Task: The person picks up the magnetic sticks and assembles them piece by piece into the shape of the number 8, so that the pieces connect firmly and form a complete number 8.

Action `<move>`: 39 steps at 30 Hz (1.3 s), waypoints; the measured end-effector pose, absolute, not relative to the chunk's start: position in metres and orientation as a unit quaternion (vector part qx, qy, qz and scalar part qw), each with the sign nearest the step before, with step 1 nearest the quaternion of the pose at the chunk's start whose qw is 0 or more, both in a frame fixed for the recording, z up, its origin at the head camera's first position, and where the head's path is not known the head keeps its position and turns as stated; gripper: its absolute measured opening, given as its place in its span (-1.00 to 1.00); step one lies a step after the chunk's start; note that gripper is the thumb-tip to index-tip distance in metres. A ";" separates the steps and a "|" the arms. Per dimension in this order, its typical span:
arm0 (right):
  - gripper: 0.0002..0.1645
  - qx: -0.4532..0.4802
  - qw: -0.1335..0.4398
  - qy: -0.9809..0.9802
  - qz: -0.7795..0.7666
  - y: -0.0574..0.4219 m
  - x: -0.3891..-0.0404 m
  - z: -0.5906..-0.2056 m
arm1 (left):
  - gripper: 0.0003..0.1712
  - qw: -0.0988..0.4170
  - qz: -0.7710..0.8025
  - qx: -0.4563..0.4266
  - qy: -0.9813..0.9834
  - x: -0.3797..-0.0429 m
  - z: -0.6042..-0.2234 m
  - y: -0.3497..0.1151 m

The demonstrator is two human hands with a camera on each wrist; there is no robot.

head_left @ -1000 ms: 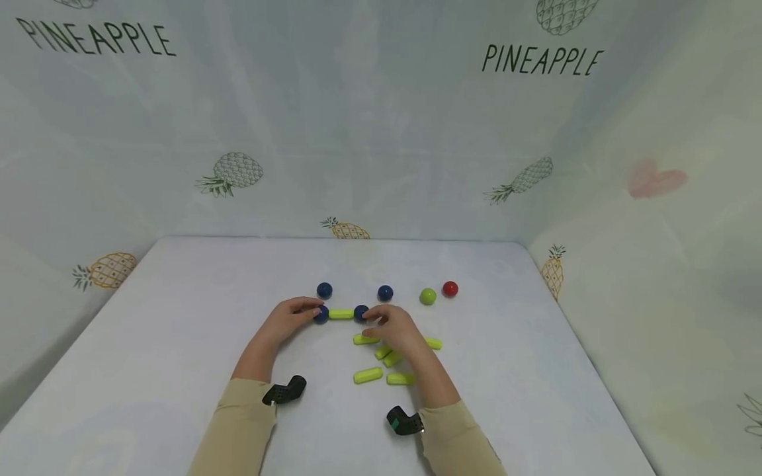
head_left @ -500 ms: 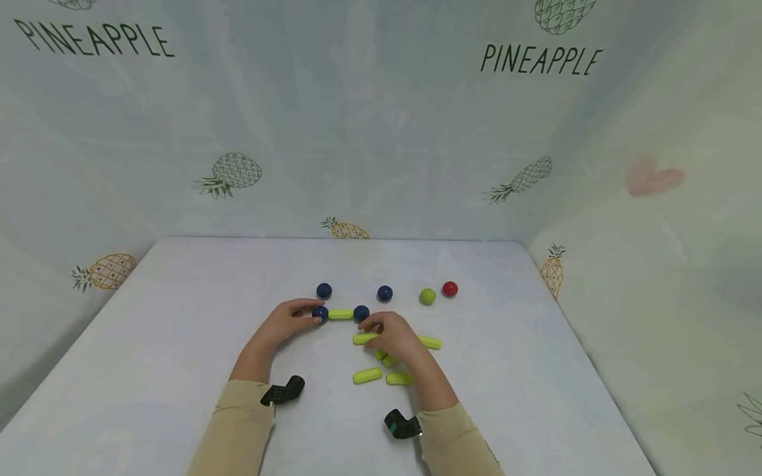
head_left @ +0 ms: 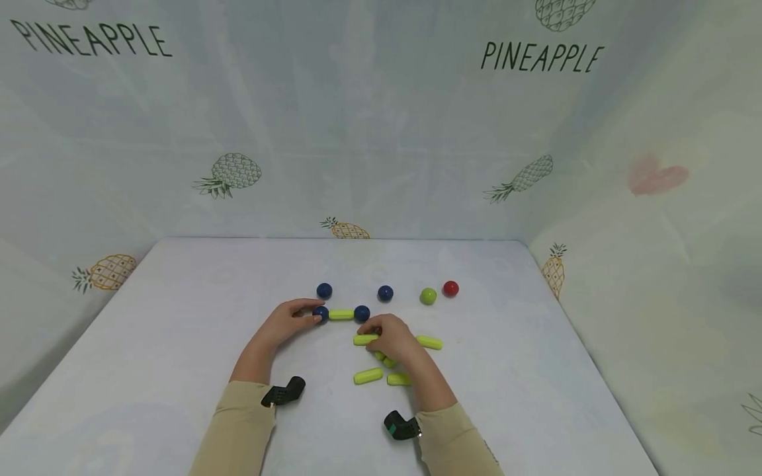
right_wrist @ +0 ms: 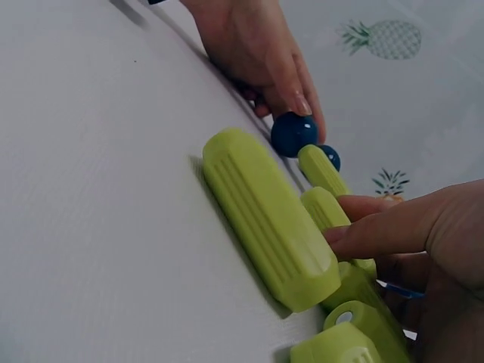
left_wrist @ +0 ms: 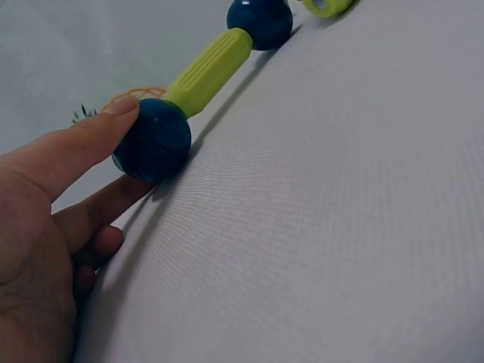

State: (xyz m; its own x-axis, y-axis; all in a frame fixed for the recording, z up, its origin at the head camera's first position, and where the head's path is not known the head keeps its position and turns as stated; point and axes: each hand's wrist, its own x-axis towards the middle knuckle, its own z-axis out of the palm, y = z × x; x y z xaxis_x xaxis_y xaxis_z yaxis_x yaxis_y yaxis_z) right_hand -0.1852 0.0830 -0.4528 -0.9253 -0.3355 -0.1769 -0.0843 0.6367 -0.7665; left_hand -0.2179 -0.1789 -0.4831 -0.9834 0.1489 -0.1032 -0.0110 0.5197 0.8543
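My left hand [head_left: 290,319] pinches a dark blue ball [left_wrist: 160,145] between thumb and fingers. From that ball a yellow-green magnetic rod [head_left: 341,315] runs to a second blue ball [head_left: 362,313], all in one line on the table. Just nearer than this line, my right hand [head_left: 394,338] has its thumb and index finger on either side of another yellow-green rod [right_wrist: 324,206], pinching it. The right end of this rod is hidden by the hand in the head view. Under and around the right hand lie more loose rods, partly covered.
Behind the line stand two loose blue balls [head_left: 324,290] [head_left: 385,293], a green ball [head_left: 428,296] and a red ball [head_left: 450,289]. Nearer me lie two rods [head_left: 368,376] [head_left: 398,379], with another rod [head_left: 430,342] right of the hand. A patterned cloth [head_left: 381,132] hangs beyond the white table [head_left: 238,264].
My right hand has left the right-hand blue ball and come down toward me onto a loose rod, which it now pinches. The left hand stays on its ball.
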 end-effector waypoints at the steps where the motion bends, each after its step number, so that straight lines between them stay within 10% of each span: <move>1: -0.69 -0.120 0.153 0.890 -0.411 0.083 -0.185 -0.452 | -0.55 0.082 0.489 0.039 0.868 -0.218 -0.483 -0.179; 39: -0.64 -0.137 0.172 0.863 -0.455 0.036 -0.188 -0.444 | -0.62 0.087 0.521 0.063 0.847 -0.220 -0.479 -0.183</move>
State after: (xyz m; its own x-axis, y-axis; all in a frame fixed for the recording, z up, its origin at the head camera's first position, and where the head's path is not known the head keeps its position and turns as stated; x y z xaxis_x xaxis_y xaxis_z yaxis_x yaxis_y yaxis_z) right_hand -0.1878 0.0363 -0.4435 -0.9038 -0.3920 -0.1717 -0.0795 0.5480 -0.8327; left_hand -0.2204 -0.1828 -0.4788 -0.9768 0.1982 -0.0816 0.0163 0.4484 0.8937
